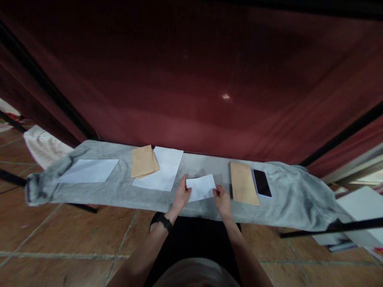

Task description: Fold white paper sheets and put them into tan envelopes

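Between my two hands a small white sheet of paper [201, 187], looking folded, is held just above the grey cloth. My left hand [181, 195] grips its left edge, thumb on top and fingers mostly underneath. My right hand [222, 199] pinches the right edge near the lower corner. Left of my left hand lies a larger white sheet [161, 169], with a few brown envelopes [142, 161] stacked on its upper left part. A single brown envelope [243, 183] lies flat to the right of my right hand.
A dark-screened phone [262, 183] lies beside the right envelope. Another white sheet [89, 170] is at the far left. Wrinkled grey cloth [119, 195] covers the narrow bench. Behind it rises a dark red panel [185, 99]; black metal bars [353, 137] flank both sides.
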### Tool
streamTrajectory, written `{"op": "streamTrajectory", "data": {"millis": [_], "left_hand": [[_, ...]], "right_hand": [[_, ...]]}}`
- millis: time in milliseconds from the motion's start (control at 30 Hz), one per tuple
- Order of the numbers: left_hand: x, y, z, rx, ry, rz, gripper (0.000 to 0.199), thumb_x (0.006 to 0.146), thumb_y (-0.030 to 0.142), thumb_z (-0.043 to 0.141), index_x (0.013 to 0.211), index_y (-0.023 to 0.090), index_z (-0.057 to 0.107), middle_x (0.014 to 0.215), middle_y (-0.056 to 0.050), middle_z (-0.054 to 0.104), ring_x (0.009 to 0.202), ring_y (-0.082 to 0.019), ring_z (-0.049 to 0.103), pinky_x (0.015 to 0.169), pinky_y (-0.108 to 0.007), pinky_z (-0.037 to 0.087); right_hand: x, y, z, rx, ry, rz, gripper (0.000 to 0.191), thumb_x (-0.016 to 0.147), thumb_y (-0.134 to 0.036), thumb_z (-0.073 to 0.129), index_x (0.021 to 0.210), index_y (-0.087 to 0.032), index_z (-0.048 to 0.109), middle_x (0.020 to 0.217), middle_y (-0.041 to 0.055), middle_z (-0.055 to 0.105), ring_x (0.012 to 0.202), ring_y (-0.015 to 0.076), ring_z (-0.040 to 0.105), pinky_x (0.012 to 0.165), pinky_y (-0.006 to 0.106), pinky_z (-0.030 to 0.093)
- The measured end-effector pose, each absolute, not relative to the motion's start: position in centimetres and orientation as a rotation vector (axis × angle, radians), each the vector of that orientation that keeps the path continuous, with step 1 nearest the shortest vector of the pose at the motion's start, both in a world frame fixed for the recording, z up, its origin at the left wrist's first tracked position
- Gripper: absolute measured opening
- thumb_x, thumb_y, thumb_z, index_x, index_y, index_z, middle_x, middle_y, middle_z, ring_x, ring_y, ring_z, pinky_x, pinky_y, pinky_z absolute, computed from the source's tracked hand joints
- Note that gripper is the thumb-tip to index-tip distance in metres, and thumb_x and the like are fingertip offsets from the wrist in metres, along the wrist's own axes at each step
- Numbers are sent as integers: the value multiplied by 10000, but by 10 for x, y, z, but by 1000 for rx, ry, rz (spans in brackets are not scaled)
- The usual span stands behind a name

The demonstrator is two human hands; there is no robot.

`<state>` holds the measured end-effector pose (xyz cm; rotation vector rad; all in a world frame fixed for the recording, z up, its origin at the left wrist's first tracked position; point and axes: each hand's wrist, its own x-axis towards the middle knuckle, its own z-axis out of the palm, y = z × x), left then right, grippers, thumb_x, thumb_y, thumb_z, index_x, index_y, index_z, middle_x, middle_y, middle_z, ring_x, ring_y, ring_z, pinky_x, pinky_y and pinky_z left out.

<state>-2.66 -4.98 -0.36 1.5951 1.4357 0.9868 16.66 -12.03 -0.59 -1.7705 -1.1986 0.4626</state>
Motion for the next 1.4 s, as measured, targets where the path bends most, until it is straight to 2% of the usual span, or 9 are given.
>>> {"op": "streamTrajectory", "data": {"millis": [67,167,300,433,567,800,967,1400], "left_hand": [[-27,-51,-3,1788,1528,905,720,841,66,547,1536,189,409,1254,-108,698,1089,-226,696,989,-387,547],[-22,-59,1,2054,1631,819,645,894,93,510,1530,148,416,1507,-170,516,1362,-261,536,1125,-399,451],[-5,-78,-1,2449,1548,613,529,1005,278,473,1520,161,441,1643,-158,344,1531,-317,294,1229,-512,288],[8,-93,-9,2677,1174,378,538,1046,446,414,1528,209,439,1646,-112,357,1544,-265,276,1263,-496,200],[4,-96,-12,2727,1111,314,642,1043,560,367,1563,185,385,1643,-129,353,1547,-247,267,1270,-459,160],[-32,-88,-6,2859,1115,218,670,1022,595,422,1586,241,343,1669,-135,284,1548,-262,263,1259,-472,154],[-57,-84,-9,2897,981,303,668,1001,595,486,1576,280,359,1660,-122,317,1540,-257,287,1256,-458,161],[-81,-84,-1,2883,841,292,666,1006,568,491,1577,251,358,1670,-117,299,1553,-257,250,1265,-443,117]], "right_hand": [[167,-123,-9,-1847,-1267,385,270,946,-345,483,989,-217,717,940,112,781,855,270,737,759,340,544],[164,-125,-14,-1945,-1358,283,263,961,-274,454,992,-211,707,988,136,777,893,266,741,787,333,533],[163,-124,-16,-2050,-1453,191,277,984,-246,425,1026,-198,694,942,136,779,855,251,744,741,313,524],[167,-122,-15,-2132,-1520,153,257,989,-251,441,1013,-210,694,882,112,778,801,238,742,695,302,507],[172,-122,-14,-2186,-1571,148,251,1000,-254,442,1010,-204,688,870,91,772,801,220,737,696,285,486],[169,-128,-11,-2261,-1602,143,255,1016,-240,423,1074,-166,660,933,93,756,807,199,711,679,261,423],[167,-130,-10,-2296,-1575,142,283,1019,-262,413,1101,-162,665,975,102,750,800,189,693,665,260,396],[174,-135,-26,-2125,-1529,84,385,995,-350,366,1082,-145,680,968,117,710,789,209,642,691,300,401]]}}
